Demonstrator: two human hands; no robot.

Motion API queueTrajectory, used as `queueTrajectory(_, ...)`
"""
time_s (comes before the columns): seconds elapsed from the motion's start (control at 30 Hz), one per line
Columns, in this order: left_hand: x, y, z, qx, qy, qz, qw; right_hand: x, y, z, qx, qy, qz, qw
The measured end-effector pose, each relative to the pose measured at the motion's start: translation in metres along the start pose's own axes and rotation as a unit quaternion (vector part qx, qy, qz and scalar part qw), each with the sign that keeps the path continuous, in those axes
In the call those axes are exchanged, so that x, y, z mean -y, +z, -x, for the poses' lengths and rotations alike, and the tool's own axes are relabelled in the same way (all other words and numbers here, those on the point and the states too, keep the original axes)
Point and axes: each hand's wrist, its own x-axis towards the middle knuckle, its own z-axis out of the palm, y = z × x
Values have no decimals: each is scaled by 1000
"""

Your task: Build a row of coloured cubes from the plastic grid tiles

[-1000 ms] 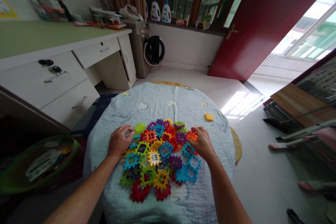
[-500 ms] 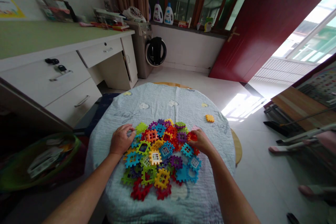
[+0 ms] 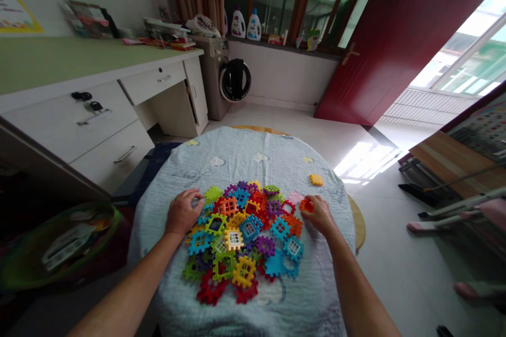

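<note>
A heap of colourful plastic interlocking building pieces (image 3: 233,239), square with notched edges and some with window grids, lies on the cloth-covered round table (image 3: 241,150). My right hand (image 3: 321,214) pinches an orange-red building piece (image 3: 305,205) just right of the heap, apart from it. My left hand (image 3: 184,211) rests at the heap's left edge, beside a lime green piece (image 3: 213,193). Its fingers are curled together, and what they hold, if anything, is hidden. A lone yellow piece (image 3: 315,179) lies farther back on the right.
A basket (image 3: 113,221) with assorted items stands on the floor at the left. Behind it is a white desk with drawers (image 3: 105,121). A washing machine (image 3: 217,79) stands at the back, and a red door (image 3: 379,26) is open at the right.
My right hand has moved right, drawing the orange-red piece away from the heap's edge. My left hand has stayed in place.
</note>
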Motion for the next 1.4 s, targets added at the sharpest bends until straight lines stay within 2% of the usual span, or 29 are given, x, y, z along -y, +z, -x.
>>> queueTrajectory(0.2, 1, 0, -1, 1, 1, -2, 1000, -18, 10, 5, -31, 24, -52, 998)
queueTrajectory(0.47, 3, 1, 0, 4, 10, -6, 1000, -19, 10, 4, -50, 33, -64, 996)
queueTrajectory(0.7, 5, 3, 0, 0, 12, -8, 1000, -13, 18, 3, -49, 49, 0, 998)
queueTrajectory(0.93, 7, 4, 0, 1, 14, -10, 1000, -21, 16, 1, -51, 23, -28, 998)
queueTrajectory(1.4, 5, 2, 0, -3, 19, -9, 1000, -21, 8, -7, 9, 3, 62, 998)
